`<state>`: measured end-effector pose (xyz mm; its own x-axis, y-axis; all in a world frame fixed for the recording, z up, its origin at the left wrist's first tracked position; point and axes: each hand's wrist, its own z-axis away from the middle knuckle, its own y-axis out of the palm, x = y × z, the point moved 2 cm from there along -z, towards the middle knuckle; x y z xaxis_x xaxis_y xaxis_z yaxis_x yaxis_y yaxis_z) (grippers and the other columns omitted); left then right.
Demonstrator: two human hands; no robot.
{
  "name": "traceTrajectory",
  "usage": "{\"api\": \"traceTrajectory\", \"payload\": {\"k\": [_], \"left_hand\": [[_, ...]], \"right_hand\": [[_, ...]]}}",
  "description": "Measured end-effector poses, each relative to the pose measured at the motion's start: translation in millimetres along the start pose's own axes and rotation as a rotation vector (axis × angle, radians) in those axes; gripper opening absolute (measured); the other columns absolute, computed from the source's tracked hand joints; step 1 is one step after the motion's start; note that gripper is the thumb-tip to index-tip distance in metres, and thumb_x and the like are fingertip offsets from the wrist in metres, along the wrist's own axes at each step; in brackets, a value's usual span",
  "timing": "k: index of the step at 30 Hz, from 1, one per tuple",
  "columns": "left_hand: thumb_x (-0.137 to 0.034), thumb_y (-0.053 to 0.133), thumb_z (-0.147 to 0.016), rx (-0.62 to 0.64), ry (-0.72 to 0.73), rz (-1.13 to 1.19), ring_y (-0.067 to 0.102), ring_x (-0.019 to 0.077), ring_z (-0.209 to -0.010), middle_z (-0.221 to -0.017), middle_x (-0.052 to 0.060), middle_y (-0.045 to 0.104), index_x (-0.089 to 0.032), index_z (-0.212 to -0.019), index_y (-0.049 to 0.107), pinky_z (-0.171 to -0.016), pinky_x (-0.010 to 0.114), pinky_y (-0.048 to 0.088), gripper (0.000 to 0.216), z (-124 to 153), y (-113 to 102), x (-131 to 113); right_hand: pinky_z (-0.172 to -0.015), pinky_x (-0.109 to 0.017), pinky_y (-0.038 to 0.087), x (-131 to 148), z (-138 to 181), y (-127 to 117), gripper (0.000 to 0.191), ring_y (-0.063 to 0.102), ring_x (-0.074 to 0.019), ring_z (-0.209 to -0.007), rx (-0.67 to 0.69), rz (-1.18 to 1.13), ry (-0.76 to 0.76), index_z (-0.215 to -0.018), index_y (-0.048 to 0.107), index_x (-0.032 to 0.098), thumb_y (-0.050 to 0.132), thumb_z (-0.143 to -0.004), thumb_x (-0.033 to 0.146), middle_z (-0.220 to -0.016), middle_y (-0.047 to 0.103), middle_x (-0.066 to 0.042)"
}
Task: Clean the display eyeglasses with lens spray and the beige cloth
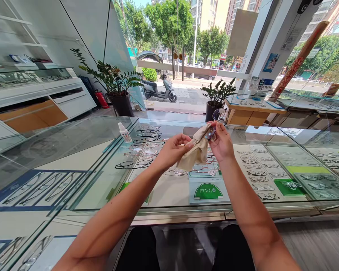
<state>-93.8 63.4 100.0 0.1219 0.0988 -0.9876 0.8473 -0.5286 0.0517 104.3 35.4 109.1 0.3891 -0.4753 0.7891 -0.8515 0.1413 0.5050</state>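
My left hand is closed on a beige cleaning cloth, which hangs down below the fingers. Up and to the right, my right hand grips a pair of glasses by the frame. The cloth's upper end is wrapped against a lens, and part of the frame sticks up above the right fingertips. Both hands are raised over the glass counter. Left of them, a small white spray bottle stands on the glass near several pairs of glasses.
Rows of glasses lie at the right of the counter. A green sign shows below the hands. Potted plants stand beyond the counter, with a fire extinguisher at left. A scooter is parked outside.
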Motion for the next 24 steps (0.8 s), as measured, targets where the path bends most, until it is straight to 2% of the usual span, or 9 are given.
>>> {"api": "traceTrajectory", "payload": {"k": [4,8,11,16,19,21,23,24], "left_hand": [[-0.059,0.094,-0.074,0.069,-0.064,0.002,0.055,0.0129,-0.065,-0.082,0.002,0.069,-0.018,-0.098,0.073,-0.058,0.025,0.035,0.052,2.1,-2.8,-5.5],[-0.043,0.091,-0.071,0.038,-0.113,0.146,0.053,0.0124,-0.064,-0.076,-0.001,0.062,-0.019,-0.086,0.068,-0.059,0.024,0.036,0.037,1.8,-5.1,-8.4],[-0.034,0.079,-0.065,0.017,-0.130,0.260,0.045,0.0122,-0.060,-0.067,-0.002,0.052,-0.020,-0.076,0.062,-0.056,0.025,0.035,0.025,0.2,-3.9,-11.7],[-0.029,0.066,-0.062,-0.044,0.021,0.399,0.037,0.0134,-0.062,-0.067,0.000,0.039,-0.021,-0.065,0.050,-0.058,0.027,0.037,0.018,-3.0,-5.2,-20.0],[-0.031,0.068,-0.067,-0.087,0.024,0.391,0.038,0.0131,-0.061,-0.070,-0.001,0.041,-0.022,-0.075,0.051,-0.056,0.026,0.034,0.021,-2.1,-8.7,-19.5],[-0.038,0.074,-0.076,-0.086,0.020,0.312,0.047,0.0140,-0.063,-0.078,-0.002,0.052,-0.024,-0.095,0.058,-0.057,0.025,0.036,0.028,0.5,-9.4,-18.2],[-0.046,0.082,-0.081,-0.066,0.091,0.162,0.057,0.0157,-0.072,-0.092,-0.001,0.063,-0.027,-0.114,0.061,-0.063,0.025,0.042,0.043,3.7,-8.1,-18.7],[-0.050,0.085,-0.081,-0.060,0.140,0.072,0.059,0.0164,-0.076,-0.096,-0.001,0.066,-0.027,-0.116,0.063,-0.068,0.026,0.044,0.048,5.0,-6.9,-19.5]], "right_hand": [[-0.100,-0.038,0.059,9.1,-2.1,-4.0,0.022,0.072,-0.0217,-0.115,-0.008,0.011,-0.059,-0.095,0.076,0.031,0.083,-0.090,0.051,-0.115,0.078,-0.003],[-0.104,-0.037,0.058,17.4,-2.1,-4.1,0.020,0.072,-0.0212,-0.113,0.013,-0.044,-0.097,-0.092,0.079,0.030,0.086,-0.088,0.049,-0.109,0.077,-0.002],[-0.104,-0.039,0.058,18.8,-0.2,-1.2,0.023,0.071,-0.0221,-0.113,0.042,-0.019,-0.086,-0.091,0.077,0.031,0.086,-0.088,0.051,-0.108,0.076,-0.002],[-0.095,-0.038,0.060,12.7,3.9,3.0,0.028,0.070,-0.0219,-0.109,0.110,0.007,-0.026,-0.090,0.077,0.030,0.089,-0.086,0.055,-0.109,0.078,-0.002],[-0.091,-0.034,0.059,9.6,5.3,4.3,0.027,0.070,-0.0206,-0.109,0.152,-0.013,-0.001,-0.090,0.078,0.029,0.090,-0.085,0.053,-0.108,0.078,-0.002],[-0.092,-0.034,0.059,9.1,5.8,4.9,0.026,0.070,-0.0206,-0.110,0.156,-0.007,0.005,-0.091,0.078,0.029,0.089,-0.086,0.053,-0.108,0.079,-0.002],[-0.093,-0.035,0.060,9.1,6.3,5.7,0.027,0.071,-0.0211,-0.109,0.149,-0.002,0.012,-0.091,0.077,0.029,0.088,-0.086,0.053,-0.109,0.079,-0.003],[-0.092,-0.035,0.060,9.2,6.6,6.3,0.028,0.071,-0.0213,-0.109,0.146,-0.002,0.015,-0.091,0.077,0.029,0.089,-0.086,0.053,-0.109,0.079,-0.003]]}}
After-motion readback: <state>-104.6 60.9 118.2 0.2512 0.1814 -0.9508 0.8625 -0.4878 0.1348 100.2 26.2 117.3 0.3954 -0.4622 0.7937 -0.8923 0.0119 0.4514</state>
